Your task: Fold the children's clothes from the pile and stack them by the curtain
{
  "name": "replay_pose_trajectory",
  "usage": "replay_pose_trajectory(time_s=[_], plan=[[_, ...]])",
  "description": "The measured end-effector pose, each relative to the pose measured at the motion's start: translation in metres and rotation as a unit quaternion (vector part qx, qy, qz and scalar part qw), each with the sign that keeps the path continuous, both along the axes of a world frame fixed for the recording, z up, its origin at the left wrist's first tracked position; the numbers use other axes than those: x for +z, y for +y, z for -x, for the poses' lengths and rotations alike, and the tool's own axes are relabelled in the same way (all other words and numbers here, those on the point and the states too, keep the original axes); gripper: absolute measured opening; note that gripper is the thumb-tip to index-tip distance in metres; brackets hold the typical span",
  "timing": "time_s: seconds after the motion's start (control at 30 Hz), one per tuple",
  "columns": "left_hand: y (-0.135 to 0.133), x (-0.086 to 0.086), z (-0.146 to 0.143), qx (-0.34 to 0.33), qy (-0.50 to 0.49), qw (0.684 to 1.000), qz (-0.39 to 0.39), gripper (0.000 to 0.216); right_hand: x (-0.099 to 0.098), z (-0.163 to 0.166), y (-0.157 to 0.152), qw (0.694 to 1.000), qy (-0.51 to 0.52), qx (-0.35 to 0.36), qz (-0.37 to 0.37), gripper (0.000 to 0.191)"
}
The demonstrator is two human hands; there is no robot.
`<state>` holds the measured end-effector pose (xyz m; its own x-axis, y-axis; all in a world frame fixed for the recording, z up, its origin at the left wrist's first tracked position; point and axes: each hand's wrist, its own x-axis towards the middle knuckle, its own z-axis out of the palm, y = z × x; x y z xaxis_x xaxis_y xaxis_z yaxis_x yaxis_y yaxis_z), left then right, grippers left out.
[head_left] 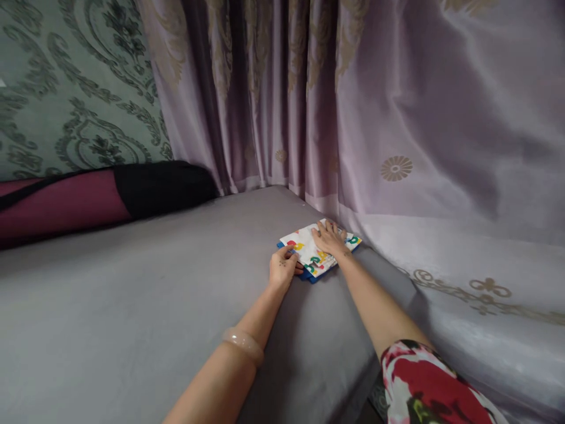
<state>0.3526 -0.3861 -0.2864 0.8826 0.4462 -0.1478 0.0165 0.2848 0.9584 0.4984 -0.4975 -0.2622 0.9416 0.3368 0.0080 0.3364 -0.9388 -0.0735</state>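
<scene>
Short sleeve in red, white, pink and green floral fabric [435, 383]: at the lower right of the frame, on the right upper arm.
Pale, glossy round bangle [244, 344]: low centre, around the left forearm.
Broad surface covered in plain grey fabric [132, 306]: from the lower left to the centre, under both forearms.
Left hand [283, 268]: centre, at the left edge of the bundle, fingers bent and close together; whether they clamp the edge, I cannot tell. Marks on its back are too small to read.
Right hand [330, 238]: just right of centre, palm down on top of the bundle, fingers spread apart.
Folded white cloth bundle with red, yellow, green and blue printed shapes [304, 237]: right of centre, flat on the grey surface near its curtain-side edge; whether the shapes are letters, I cannot tell. A bright blue cloth layer [312, 278] shows beneath.
Long, rounded black and maroon item [163, 188]: middle left, along the wall side; whether it is a container, I cannot tell.
Shiny mauve curtain with gold motifs [441, 135]: upper centre to right edge.
Grey-green wallpaper with dark scrolls [88, 76]: upper left.
</scene>
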Motion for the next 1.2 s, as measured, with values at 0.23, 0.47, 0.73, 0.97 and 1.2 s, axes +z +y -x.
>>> replay_pose_trajectory(time_s=[0.23, 0.47, 0.73, 0.97, 1.2], plan=[[0.003, 0.010, 0.006, -0.010, 0.030, 0.999, 0.024, 0.037, 0.011, 0.009, 0.000, 1.000, 0.029, 0.005, -0.009, 0.060], [0.029, 0.019, 0.039, -0.058, 0.051, 0.994, 0.075, 0.047, 0.016, 0.062, 0.018, 0.987, 0.076, 0.139, -0.026, 0.060], [0.101, 0.028, 0.108, -0.046, 0.102, 0.994, 0.001, 0.036, 0.004, 0.088, 0.031, 0.984, -0.007, 0.174, -0.023, 0.055], [0.169, 0.032, 0.169, 0.030, 0.120, 0.991, -0.045, 0.033, 0.005, 0.087, 0.030, 0.983, -0.036, 0.178, 0.012, 0.053], [0.221, 0.040, 0.226, 0.134, 0.131, 0.979, -0.083, 0.032, -0.008, 0.070, 0.026, 0.977, -0.087, 0.192, 0.028, 0.055]])
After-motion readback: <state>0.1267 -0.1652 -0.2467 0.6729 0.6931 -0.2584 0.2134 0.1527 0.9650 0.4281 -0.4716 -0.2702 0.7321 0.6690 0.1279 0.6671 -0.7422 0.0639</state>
